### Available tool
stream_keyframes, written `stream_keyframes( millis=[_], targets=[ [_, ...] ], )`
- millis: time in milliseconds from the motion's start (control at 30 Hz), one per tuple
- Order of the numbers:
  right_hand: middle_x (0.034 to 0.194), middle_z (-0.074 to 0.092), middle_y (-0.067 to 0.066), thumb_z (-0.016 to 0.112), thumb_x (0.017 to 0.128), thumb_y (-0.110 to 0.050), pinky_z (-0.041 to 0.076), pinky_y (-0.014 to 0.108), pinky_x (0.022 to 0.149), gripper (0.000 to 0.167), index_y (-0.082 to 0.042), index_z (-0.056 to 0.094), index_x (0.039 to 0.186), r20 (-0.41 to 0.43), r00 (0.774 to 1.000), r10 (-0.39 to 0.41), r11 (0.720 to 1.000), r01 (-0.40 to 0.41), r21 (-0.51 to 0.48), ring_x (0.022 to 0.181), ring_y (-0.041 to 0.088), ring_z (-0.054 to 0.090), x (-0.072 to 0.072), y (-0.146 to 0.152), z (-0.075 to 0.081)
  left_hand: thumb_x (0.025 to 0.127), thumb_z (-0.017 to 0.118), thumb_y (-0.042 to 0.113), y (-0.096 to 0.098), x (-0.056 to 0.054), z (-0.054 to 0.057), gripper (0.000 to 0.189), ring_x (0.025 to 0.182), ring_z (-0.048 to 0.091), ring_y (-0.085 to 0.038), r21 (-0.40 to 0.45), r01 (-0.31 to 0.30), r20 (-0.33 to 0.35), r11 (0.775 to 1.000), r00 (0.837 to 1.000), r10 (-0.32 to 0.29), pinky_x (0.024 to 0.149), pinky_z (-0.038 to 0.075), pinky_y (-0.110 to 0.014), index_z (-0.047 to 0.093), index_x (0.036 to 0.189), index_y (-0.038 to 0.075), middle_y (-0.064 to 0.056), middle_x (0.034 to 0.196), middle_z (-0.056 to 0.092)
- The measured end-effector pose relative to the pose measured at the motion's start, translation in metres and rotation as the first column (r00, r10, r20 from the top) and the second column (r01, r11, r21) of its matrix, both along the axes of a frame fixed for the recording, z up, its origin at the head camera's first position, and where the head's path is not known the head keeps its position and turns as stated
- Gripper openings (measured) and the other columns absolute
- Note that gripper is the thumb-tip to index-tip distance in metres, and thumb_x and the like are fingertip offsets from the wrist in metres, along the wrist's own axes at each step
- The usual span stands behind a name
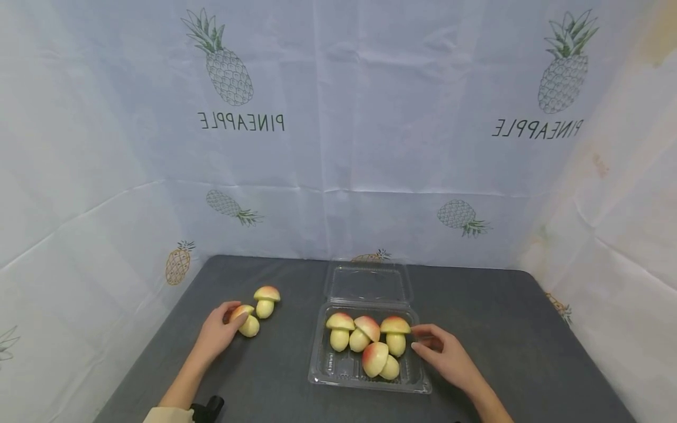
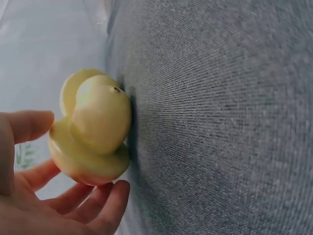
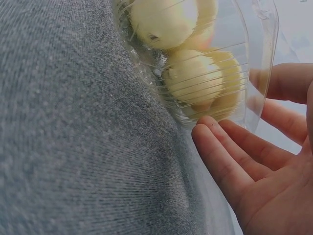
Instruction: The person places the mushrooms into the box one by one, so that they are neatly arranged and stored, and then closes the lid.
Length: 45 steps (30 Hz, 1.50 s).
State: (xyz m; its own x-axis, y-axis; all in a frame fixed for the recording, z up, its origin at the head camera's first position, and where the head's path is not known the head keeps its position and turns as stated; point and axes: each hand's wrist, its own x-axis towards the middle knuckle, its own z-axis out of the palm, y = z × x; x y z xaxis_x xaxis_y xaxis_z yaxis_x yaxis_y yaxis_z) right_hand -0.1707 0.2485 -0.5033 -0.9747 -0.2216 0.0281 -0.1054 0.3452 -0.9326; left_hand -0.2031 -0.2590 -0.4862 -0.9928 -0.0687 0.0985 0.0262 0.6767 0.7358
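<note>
My left hand grips a toy mushroom by its yellow-and-red cap, at the table's left. In the left wrist view the thumb lies on one side of the cap and the fingers curl along the other, with the pale stem facing the camera. A second mushroom stands just behind it. Several more mushrooms lie in a clear plastic clamshell box, its lid folded back. My right hand rests against the box's right side, its fingers loosely bent and fingertips right at the wall.
A dark grey cloth-covered table bears everything. Behind it and at both sides hangs a pale curtain with pineapple prints. A black strap with a dark device sits on the left wrist.
</note>
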Motion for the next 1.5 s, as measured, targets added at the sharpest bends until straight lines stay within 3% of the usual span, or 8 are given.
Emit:
stream_keyframes(
  millis=[167,333,600,700,1033,1267,1500],
  targets=[
    [0.132,0.06,0.023,0.069,0.098,-0.019,0.058,0.028,0.08,0.04,-0.001,0.06,0.133,0.001,1.0,0.002,1.0,-0.002,-0.006,0.109,0.028,0.066,0.0,0.0,0.0,0.104,0.06,0.035,0.0,0.0,0.0,0.057,0.128,0.05,-0.047,0.041,-0.018,0.055,0.999,0.998,0.016,0.104,0.044,-0.059,0.048,0.144,-0.003,-0.03,0.14,0.052],
    [0.131,0.06,0.023,0.07,0.098,-0.02,0.058,0.028,0.079,0.041,-0.001,0.06,0.133,-0.001,1.0,0.001,1.0,-0.001,-0.006,0.108,0.029,0.066,0.001,-0.001,0.0,0.102,0.063,0.037,0.0,0.001,0.0,0.056,0.127,0.053,-0.044,0.061,-0.055,0.026,0.997,0.998,0.053,0.104,0.045,-0.057,0.052,0.142,-0.001,-0.027,0.139,0.055],
    [0.129,0.061,0.023,0.07,0.098,-0.02,0.058,0.028,0.079,0.04,0.0,0.06,0.131,-0.02,1.0,0.004,1.0,-0.004,0.001,0.104,0.022,0.068,0.0,-0.003,0.0,0.098,0.069,0.033,0.009,0.014,0.018,0.053,0.115,0.058,-0.038,-0.089,-0.022,-0.049,0.996,0.999,0.018,0.093,0.049,-0.053,0.059,0.137,-0.003,-0.024,0.128,0.061],
    [0.129,0.061,0.023,0.07,0.098,-0.02,0.058,0.028,0.079,0.04,0.001,0.06,0.131,-0.024,1.0,0.004,1.0,-0.004,0.0,0.103,0.02,0.068,0.0,-0.003,-0.001,0.098,0.07,0.034,0.015,0.018,0.026,0.052,0.114,0.059,-0.036,-0.106,-0.003,-0.066,0.994,0.998,-0.004,0.091,0.05,-0.052,0.061,0.136,-0.001,-0.022,0.128,0.062],
    [0.13,0.06,0.023,0.069,0.099,-0.019,0.058,0.028,0.079,0.039,0.0,0.06,0.132,-0.008,1.0,0.011,1.0,-0.011,-0.005,0.104,0.022,0.068,-0.001,-0.001,-0.001,0.096,0.073,0.032,0.041,0.026,0.041,0.048,0.113,0.06,-0.028,0.023,0.073,-0.13,0.997,0.989,-0.069,0.086,0.057,-0.037,0.063,0.134,0.004,-0.013,0.127,0.063],
    [0.131,0.06,0.023,0.069,0.098,-0.019,0.058,0.028,0.08,0.04,0.0,0.06,0.132,0.0,1.0,0.007,1.0,-0.007,-0.017,0.106,0.026,0.067,-0.002,0.001,-0.001,0.095,0.075,0.029,0.069,0.02,0.056,0.042,0.109,0.062,-0.023,0.144,0.176,-0.132,0.974,0.979,-0.157,0.08,0.057,-0.028,0.066,0.131,0.009,-0.009,0.128,0.064],
    [0.132,0.059,0.024,0.069,0.099,-0.02,0.058,0.029,0.08,0.041,0.001,0.059,0.133,0.001,1.0,0.023,1.0,-0.023,-0.021,0.104,0.02,0.067,-0.001,0.001,-0.003,0.094,0.076,0.024,0.087,0.022,0.054,0.041,0.112,0.062,-0.023,0.187,0.252,-0.161,0.949,0.961,-0.223,0.086,0.057,-0.03,0.067,0.131,0.009,-0.007,0.127,0.064]
  ],
)
